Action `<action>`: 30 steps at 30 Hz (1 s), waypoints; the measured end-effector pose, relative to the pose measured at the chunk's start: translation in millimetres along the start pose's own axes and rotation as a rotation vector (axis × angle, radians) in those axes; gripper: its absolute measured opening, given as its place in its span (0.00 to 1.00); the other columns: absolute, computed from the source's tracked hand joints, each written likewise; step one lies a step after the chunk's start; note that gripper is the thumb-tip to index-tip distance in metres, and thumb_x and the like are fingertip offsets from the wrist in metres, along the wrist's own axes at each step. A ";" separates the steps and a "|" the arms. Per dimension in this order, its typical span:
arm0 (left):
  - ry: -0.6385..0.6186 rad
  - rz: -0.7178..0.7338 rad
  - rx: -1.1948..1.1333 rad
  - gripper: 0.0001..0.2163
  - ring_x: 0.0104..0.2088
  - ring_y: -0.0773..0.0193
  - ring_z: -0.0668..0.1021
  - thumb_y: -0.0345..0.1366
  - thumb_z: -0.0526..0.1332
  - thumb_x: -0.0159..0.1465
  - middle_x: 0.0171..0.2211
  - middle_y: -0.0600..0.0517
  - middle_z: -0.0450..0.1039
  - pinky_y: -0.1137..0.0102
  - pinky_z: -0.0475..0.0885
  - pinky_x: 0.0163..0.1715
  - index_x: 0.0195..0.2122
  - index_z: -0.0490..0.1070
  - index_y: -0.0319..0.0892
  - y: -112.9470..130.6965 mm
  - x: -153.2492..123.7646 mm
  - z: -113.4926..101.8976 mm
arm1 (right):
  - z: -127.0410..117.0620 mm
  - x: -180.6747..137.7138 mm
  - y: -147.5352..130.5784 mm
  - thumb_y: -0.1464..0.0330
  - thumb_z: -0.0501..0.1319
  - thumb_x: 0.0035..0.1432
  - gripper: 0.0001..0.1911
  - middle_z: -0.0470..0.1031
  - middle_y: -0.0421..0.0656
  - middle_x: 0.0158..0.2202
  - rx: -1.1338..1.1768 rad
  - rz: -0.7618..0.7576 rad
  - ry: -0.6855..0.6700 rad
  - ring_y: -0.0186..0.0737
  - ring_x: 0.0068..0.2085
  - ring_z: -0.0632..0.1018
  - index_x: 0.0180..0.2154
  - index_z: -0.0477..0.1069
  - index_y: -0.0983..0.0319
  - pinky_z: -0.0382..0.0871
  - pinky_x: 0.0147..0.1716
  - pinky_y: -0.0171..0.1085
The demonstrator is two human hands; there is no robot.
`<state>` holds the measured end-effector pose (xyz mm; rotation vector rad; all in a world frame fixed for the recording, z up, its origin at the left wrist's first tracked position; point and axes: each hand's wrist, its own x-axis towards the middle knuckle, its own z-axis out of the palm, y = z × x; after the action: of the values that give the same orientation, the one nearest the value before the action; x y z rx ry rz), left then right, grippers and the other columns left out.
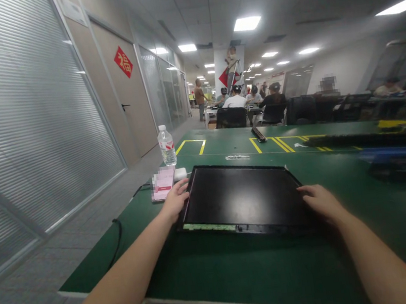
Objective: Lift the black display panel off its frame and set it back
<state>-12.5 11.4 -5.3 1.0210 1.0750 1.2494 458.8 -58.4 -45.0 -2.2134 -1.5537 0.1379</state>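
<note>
- The pink card (pixel 162 183) is showing a blurred, unreadable face.
- The right hand (pixel 320 202) is hiding the panel's (pixel 241 198) near right corner.
- The tabletop (pixel 241 271) is running off the right edge.

The flat black rectangular display panel (pixel 242 197) has a smooth, glossy glass-like face that mirrors the ceiling lights; a thin strip of green circuit board runs along its near edge. Under it, the dark green surface (pixel 241 271) looks matt and slightly rubbery. The clear plastic water bottle (pixel 167 146) is shiny, and the pink rectangular phone (pixel 162 183) looks smooth.
</note>
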 end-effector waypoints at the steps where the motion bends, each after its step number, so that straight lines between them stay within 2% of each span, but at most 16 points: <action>1: 0.018 -0.017 -0.019 0.24 0.35 0.62 0.83 0.18 0.62 0.51 0.55 0.45 0.76 0.72 0.77 0.28 0.48 0.73 0.42 -0.1 0.6 0.3 | 0.8 1.5 1.9 0.70 0.58 0.54 0.22 0.74 0.52 0.52 0.004 -0.002 -0.002 0.48 0.50 0.77 0.49 0.80 0.60 0.69 0.50 0.41; 4: 0.069 -0.076 -0.103 0.22 0.31 0.64 0.82 0.17 0.64 0.50 0.52 0.44 0.78 0.71 0.78 0.28 0.46 0.74 0.40 -0.6 4.2 0.7 | 3.5 5.8 7.7 0.69 0.58 0.53 0.22 0.76 0.51 0.50 0.015 -0.014 0.015 0.49 0.49 0.77 0.48 0.81 0.59 0.70 0.50 0.42; 10: 0.096 -0.197 -0.237 0.29 0.22 0.66 0.80 0.21 0.68 0.53 0.35 0.50 0.81 0.72 0.77 0.23 0.56 0.69 0.41 0.0 8.0 2.6 | 4.7 8.5 12.2 0.68 0.57 0.52 0.22 0.78 0.49 0.50 0.017 -0.013 0.003 0.51 0.48 0.78 0.48 0.81 0.58 0.71 0.47 0.43; 16: 0.060 -0.204 -0.169 0.34 0.18 0.66 0.78 0.20 0.68 0.51 0.30 0.54 0.80 0.71 0.76 0.21 0.59 0.66 0.44 -0.5 2.1 4.0 | 2.7 7.3 9.9 0.67 0.58 0.50 0.22 0.80 0.48 0.47 0.046 0.010 0.014 0.51 0.47 0.79 0.46 0.81 0.57 0.72 0.45 0.43; 19: 0.050 -0.196 -0.112 0.30 0.19 0.65 0.79 0.24 0.70 0.53 0.28 0.53 0.81 0.71 0.76 0.22 0.57 0.69 0.41 -1.4 0.3 4.6 | 4.3 7.7 11.8 0.66 0.59 0.49 0.21 0.80 0.48 0.46 0.074 0.002 0.029 0.51 0.46 0.79 0.45 0.81 0.57 0.72 0.45 0.43; 24: -0.041 -0.176 -0.046 0.15 0.23 0.64 0.80 0.27 0.71 0.54 0.27 0.50 0.81 0.72 0.76 0.24 0.44 0.78 0.38 -0.9 -0.5 6.3 | 7.5 9.1 15.5 0.65 0.60 0.49 0.21 0.80 0.48 0.46 0.081 -0.021 0.048 0.51 0.46 0.79 0.45 0.81 0.57 0.72 0.47 0.44; 27: -0.056 -0.160 -0.037 0.12 0.23 0.64 0.80 0.24 0.69 0.53 0.27 0.50 0.81 0.72 0.76 0.25 0.40 0.79 0.38 0.1 0.1 6.5 | 8.3 9.3 15.4 0.66 0.59 0.49 0.21 0.80 0.48 0.46 0.068 -0.038 0.054 0.51 0.47 0.79 0.45 0.81 0.58 0.72 0.48 0.43; 30: -0.068 -0.159 -0.048 0.12 0.23 0.63 0.81 0.25 0.68 0.55 0.27 0.49 0.82 0.71 0.75 0.25 0.41 0.80 0.39 0.0 1.2 5.7 | 7.7 7.9 12.3 0.66 0.58 0.50 0.22 0.79 0.49 0.47 0.034 -0.041 0.049 0.50 0.48 0.79 0.46 0.81 0.59 0.71 0.49 0.43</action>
<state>-6.9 12.6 -4.1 0.9168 1.0485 1.0998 470.0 -52.4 -55.5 -2.1413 -1.5580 0.0962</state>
